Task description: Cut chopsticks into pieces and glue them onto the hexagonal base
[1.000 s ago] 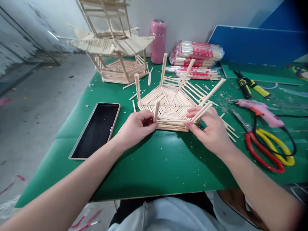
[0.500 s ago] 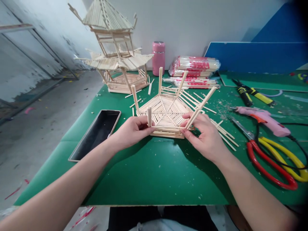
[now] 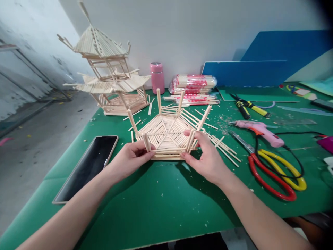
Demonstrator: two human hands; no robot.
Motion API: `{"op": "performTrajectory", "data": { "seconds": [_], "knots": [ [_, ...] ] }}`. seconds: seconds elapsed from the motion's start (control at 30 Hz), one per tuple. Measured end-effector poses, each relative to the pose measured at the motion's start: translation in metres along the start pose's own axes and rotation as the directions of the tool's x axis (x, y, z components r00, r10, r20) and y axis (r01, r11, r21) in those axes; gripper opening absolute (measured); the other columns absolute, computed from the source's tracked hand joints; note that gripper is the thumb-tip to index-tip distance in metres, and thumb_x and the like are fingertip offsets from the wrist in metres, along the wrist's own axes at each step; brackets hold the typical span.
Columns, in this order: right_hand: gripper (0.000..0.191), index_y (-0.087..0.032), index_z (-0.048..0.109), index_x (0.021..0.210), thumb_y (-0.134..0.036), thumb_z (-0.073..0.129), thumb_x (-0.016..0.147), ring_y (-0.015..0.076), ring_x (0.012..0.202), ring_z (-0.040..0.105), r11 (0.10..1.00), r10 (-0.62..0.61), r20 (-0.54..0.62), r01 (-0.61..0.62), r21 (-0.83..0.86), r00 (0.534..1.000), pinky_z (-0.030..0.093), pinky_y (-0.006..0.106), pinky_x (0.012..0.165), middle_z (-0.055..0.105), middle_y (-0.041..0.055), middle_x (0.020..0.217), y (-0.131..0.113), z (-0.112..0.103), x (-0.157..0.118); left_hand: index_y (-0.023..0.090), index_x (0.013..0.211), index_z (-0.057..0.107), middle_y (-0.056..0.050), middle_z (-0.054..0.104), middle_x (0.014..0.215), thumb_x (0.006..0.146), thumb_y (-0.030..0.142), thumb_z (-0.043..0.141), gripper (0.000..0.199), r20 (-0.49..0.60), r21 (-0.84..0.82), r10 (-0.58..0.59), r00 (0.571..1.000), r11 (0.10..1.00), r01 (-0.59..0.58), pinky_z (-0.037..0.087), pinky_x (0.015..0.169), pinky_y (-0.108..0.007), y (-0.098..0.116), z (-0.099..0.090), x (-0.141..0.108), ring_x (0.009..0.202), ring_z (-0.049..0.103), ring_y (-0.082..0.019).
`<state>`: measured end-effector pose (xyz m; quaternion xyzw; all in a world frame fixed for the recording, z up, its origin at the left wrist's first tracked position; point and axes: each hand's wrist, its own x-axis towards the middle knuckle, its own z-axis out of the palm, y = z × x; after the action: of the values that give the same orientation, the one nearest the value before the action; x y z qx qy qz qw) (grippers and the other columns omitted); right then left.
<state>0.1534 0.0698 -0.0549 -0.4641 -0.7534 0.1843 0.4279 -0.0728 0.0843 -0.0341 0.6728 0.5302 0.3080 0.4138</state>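
Note:
A six-sided stick frame (image 3: 166,133) with a woven-looking floor and upright posts at its corners rests on the green table (image 3: 161,201). My left hand (image 3: 132,156) pinches its near left corner, around the base of a post. At the near right corner, my right hand (image 3: 204,156) grips the frame with thumb in front and fingers behind the post. A thin stick runs along the near edge between both hands. Parts of the fingertips are hidden behind the posts.
A stick pagoda (image 3: 111,83), a pink bottle (image 3: 157,78) and wrapped sticks (image 3: 194,83) stand behind. A phone (image 3: 88,166) lies left. Right are loose sticks (image 3: 226,149), scissors (image 3: 273,180), a pink glue gun (image 3: 262,132) with its cord, and pliers (image 3: 249,106).
The view has shifted, so the scene appears further left and lower. The near right post, splayed outward before, now stands more upright. Both hands keep hold of the frame.

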Motion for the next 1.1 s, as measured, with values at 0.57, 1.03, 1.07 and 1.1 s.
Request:
{"op": "performTrajectory", "data": {
  "seconds": [0.57,1.03,1.07,1.1],
  "knots": [
    [0.021,-0.019,0.058,0.072,-0.034,0.051,0.084,0.0094,0.046,0.055,0.963,0.267,-0.194,-0.269,0.014,0.944,0.039,0.021,0.045,0.062,-0.0032,0.056,0.011,-0.056,-0.009,0.019,0.075,0.056,-0.001,0.057,0.078,0.076,0.022,0.058,0.004,-0.131,0.688,0.509,0.851,0.664,-0.292,0.045,0.061,-0.023,0.030,0.036,-0.052,0.069,0.057,-0.013],
    [0.013,-0.021,0.063,0.087,-0.025,0.056,0.077,0.0170,0.070,0.054,0.944,0.198,0.118,-0.156,-0.291,0.973,0.035,0.026,0.059,0.058,0.0014,0.073,0.004,-0.021,-0.021,0.019,0.095,0.051,0.000,0.051,0.077,0.065,0.039,0.065,0.040,-0.603,0.403,0.140,0.786,0.903,0.148,0.040,0.053,-0.027,0.007,0.037,-0.035,0.062,0.049,-0.015],
    [0.014,-0.020,0.063,0.087,-0.025,0.056,0.077,0.0178,0.071,0.054,0.945,0.183,0.113,-0.143,-0.294,0.977,0.036,0.027,0.061,0.057,0.0021,0.073,0.004,-0.019,-0.021,0.017,0.101,0.050,-0.001,0.053,0.080,0.069,0.040,0.061,0.041,-0.501,0.303,0.059,0.863,0.946,0.111,0.040,0.053,-0.027,0.004,0.035,-0.034,0.063,0.050,-0.015],
    [0.015,-0.020,0.063,0.088,-0.025,0.055,0.077,0.0186,0.072,0.053,0.945,0.172,0.105,-0.134,-0.297,0.979,0.036,0.028,0.063,0.057,0.0028,0.073,0.005,-0.017,-0.020,0.016,0.101,0.053,-0.002,0.055,0.081,0.073,0.040,0.056,0.037,-0.431,0.267,0.036,0.901,0.960,0.089,0.042,0.056,-0.027,0.003,0.034,-0.032,0.064,0.052,-0.015]
  ]
}}
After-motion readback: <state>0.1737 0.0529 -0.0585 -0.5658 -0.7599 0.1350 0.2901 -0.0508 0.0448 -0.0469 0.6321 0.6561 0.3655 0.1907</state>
